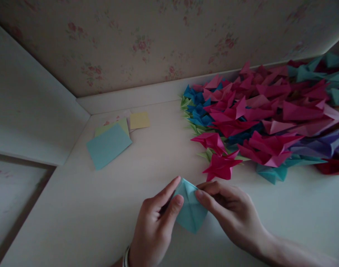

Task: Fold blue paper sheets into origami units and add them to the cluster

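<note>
Teal folded paper (pixel 191 215) sits in the narrow grip of left hand (pixel 154 228) and right hand (pixel 232 215), seemingly knuckles-up.

Dim, underexposed, low contrast. Light is soft and diffuse, source unclear; desk (pixel 164 155) brightest mid-frame, darker toward the near left corner. Only faint soft shadows under left hand (pixel 154 227), right hand (pixel 231 213) and the teal paper (pixel 191 217) between them. Wide-angle bowing at the edges, wall lines curve. Wallpaper (pixel 136 44) on the far side soft and noisy; folded paper pile (pixel 258 115) acceptably sharp.
</note>
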`<state>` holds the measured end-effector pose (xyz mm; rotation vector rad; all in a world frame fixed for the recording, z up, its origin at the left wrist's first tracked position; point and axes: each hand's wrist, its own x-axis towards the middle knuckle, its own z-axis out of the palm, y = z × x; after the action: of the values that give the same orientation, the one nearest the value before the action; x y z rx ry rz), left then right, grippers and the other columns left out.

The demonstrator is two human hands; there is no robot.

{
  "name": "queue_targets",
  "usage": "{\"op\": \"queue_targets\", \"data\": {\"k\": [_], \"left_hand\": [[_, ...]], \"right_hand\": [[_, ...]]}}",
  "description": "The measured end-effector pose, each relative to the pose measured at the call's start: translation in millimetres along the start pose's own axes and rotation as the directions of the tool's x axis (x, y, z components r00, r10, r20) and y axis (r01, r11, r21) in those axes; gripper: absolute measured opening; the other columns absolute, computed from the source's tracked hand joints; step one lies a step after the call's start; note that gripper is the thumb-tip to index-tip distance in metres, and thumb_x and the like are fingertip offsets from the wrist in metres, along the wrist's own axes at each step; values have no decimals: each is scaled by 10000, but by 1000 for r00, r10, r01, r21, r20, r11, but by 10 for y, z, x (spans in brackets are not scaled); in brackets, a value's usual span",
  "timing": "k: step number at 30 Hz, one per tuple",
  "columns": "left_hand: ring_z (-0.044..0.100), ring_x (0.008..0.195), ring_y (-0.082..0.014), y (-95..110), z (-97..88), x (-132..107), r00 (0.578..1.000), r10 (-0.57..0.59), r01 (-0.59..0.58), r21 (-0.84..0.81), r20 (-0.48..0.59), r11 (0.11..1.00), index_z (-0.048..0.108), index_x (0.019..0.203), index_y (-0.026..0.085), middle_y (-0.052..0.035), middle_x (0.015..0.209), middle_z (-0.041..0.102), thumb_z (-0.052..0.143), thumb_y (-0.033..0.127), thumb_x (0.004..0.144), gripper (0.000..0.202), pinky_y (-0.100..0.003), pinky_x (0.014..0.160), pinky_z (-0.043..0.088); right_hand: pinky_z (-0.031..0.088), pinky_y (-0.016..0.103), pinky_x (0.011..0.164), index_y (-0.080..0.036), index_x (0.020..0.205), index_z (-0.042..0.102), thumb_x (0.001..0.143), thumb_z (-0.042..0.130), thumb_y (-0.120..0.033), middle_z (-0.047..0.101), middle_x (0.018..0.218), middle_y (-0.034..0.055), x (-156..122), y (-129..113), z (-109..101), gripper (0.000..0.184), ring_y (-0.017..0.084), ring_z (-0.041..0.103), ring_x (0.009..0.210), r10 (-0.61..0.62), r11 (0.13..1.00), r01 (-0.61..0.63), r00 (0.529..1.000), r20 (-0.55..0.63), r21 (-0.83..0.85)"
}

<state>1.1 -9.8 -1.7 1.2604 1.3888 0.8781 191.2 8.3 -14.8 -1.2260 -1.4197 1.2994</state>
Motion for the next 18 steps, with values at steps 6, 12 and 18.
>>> {"op": "queue_targets", "data": {"k": [6,12,18], "left_hand": [[704,794,-191,10,-2,-15,999,8,-9,5,52,1000,654,1330,223,-51,961,797,665,392,902,461,-195,695,561],[679,648,-166,32,7,8,995,78,-85,125,59,988,669,1307,170,-40,835,785,670,389,884,476,-186,589,557],[691,678,-165,25,47,4,995,86,-91,132,39,987,736,1211,195,-13,784,775,634,355,917,350,-184,628,553]], "right_hand": [[447,237,498,-194,725,672,911,661,-392,691,687,41,-21,25,13,272,154,587,586,30,999,-30,998,-51,-11],[422,233,495,-194,695,620,937,615,-386,640,654,20,-27,61,19,308,139,538,568,-3,999,2,999,-32,-40],[401,228,483,-202,669,558,938,617,-352,594,621,-3,-48,79,27,314,123,498,539,-5,999,4,1000,-15,-36]]}}
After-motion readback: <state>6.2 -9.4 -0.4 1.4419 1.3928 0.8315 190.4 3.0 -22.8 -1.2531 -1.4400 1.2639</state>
